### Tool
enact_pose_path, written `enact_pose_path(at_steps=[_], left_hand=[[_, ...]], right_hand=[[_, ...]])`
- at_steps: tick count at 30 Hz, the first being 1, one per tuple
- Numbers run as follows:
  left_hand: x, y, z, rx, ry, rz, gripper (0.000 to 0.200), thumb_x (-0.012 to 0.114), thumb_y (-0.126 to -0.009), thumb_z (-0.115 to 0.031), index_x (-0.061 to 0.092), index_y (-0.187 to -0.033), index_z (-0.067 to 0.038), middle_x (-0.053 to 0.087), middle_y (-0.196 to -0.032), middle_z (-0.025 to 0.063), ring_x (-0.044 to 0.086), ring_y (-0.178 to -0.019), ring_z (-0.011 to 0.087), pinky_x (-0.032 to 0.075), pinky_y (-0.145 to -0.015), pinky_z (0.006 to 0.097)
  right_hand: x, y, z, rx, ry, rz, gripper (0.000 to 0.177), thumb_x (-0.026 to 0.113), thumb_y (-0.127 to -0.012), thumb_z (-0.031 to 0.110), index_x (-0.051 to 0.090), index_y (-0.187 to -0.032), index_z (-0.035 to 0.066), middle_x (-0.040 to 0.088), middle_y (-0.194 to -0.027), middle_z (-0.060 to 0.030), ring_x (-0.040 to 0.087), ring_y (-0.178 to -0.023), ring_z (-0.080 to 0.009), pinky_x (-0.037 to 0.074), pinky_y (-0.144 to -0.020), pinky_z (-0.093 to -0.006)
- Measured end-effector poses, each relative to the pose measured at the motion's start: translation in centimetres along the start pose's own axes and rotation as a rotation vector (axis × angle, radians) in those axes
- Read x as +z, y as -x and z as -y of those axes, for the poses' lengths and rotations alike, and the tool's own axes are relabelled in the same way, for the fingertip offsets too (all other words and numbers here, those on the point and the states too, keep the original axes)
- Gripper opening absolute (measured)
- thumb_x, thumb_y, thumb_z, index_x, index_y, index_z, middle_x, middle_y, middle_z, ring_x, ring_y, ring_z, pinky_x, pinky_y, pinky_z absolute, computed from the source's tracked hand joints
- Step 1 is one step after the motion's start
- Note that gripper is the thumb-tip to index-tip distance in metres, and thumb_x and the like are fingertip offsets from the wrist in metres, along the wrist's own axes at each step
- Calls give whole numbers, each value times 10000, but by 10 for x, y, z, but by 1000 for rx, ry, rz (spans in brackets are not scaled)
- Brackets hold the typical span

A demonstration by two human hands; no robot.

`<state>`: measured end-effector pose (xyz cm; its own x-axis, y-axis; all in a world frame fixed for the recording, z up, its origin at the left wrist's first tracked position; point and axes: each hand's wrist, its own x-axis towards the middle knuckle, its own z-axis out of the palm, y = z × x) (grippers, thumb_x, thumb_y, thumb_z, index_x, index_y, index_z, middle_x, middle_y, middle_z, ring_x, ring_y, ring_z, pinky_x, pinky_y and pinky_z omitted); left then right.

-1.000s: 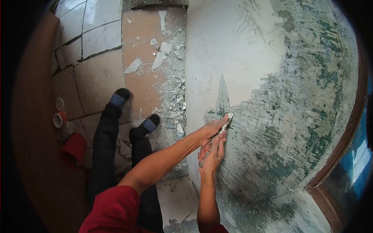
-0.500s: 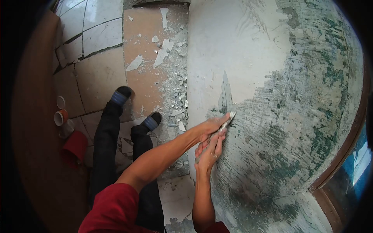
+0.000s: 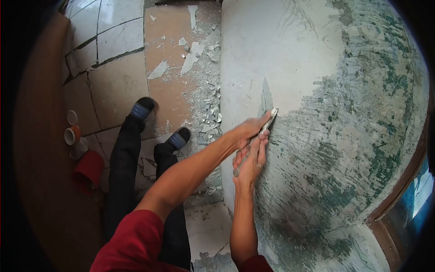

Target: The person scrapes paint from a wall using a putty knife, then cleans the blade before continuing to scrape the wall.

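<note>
Scraper (image 3: 273, 117) is slanting over the patchy wall (image 3: 312, 149), right of the paint flakes (image 3: 192, 58) on the floor (image 3: 118, 86), with the left hand (image 3: 252, 128) clamping it near the blade and the right hand (image 3: 251, 164) curling its fingers around the handle.

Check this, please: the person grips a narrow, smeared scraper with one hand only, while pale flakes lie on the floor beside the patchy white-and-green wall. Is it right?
Not one hand only: the head view shows the left hand and the right hand both gripping the scraper. Pale flakes do lie on the floor beside the patchy wall.
</note>
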<state>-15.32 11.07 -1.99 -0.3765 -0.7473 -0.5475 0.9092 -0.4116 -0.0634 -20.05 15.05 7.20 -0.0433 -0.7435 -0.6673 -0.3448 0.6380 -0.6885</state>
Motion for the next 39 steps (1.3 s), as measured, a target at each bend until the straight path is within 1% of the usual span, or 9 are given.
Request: enact_pose_path(at_steps=[7,11,15,18,22,27,33,36,39], left_hand=[[7,17,3,-43,-20,56,517,509,-845,-601,473,-766,-91,473,-615,-7,480,-540,118,449,-490,271],[-8,-13,-36,14,71,4,627,431,-799,-724,433,-589,-133,489,-580,12,462,-470,130,398,-405,278],[-1,13,-17,-52,-147,-42,593,436,-824,-691,493,-680,-118,474,-561,9,466,-481,112,391,-421,256],[14,26,7,-97,85,29,537,456,-860,-623,486,-776,-93,445,-565,-8,444,-480,89,433,-468,240],[7,14,-7,-53,-10,-9,521,460,-871,-601,473,-790,-86,423,-561,-15,430,-481,83,446,-485,232],[19,24,10,-74,-8,-1,529,456,-871,-606,470,-775,-85,423,-567,-16,420,-479,82,425,-474,231],[12,8,-23,-24,12,-20,612,433,-841,-671,501,-702,-79,419,-525,-12,463,-512,106,407,-449,262],[15,23,-11,-4,-140,-49,599,435,-843,-666,492,-717,-83,433,-530,-17,474,-490,109,405,-423,265],[18,21,11,-73,-49,-50,592,452,-835,-665,484,-744,-81,436,-530,-14,463,-456,106,409,-407,265]], right_hand=[[-7,10,-2,26,-4,-22,259,432,-967,357,470,-989,101,403,-618,2,375,-404,-66,301,-329,-208],[20,-28,9,-19,-7,91,289,449,-956,385,491,-977,100,395,-615,14,370,-397,-55,299,-321,-208],[19,5,4,30,24,-51,310,443,-956,390,490,-953,84,385,-601,11,367,-391,-69,301,-319,-207],[-3,24,-4,39,-55,-63,308,432,-962,376,487,-964,72,384,-599,6,363,-389,-75,301,-318,-210],[0,8,-4,50,-55,42,290,422,-967,353,482,-989,70,388,-601,0,356,-391,-76,294,-324,-213],[-12,19,-9,6,-56,-26,309,423,-965,372,463,-1065,82,385,-605,3,362,-405,-69,294,-329,-210],[3,-3,12,30,4,11,293,422,-967,367,487,-965,81,382,-596,2,370,-400,-67,298,-324,-218],[-1,9,-4,-2,-21,-15,294,428,-965,364,485,-981,77,385,-599,0,367,-391,-74,300,-326,-218],[-13,27,-4,17,-49,-48,297,428,-965,363,483,-1015,76,382,-595,5,372,-394,-76,300,-328,-213]])
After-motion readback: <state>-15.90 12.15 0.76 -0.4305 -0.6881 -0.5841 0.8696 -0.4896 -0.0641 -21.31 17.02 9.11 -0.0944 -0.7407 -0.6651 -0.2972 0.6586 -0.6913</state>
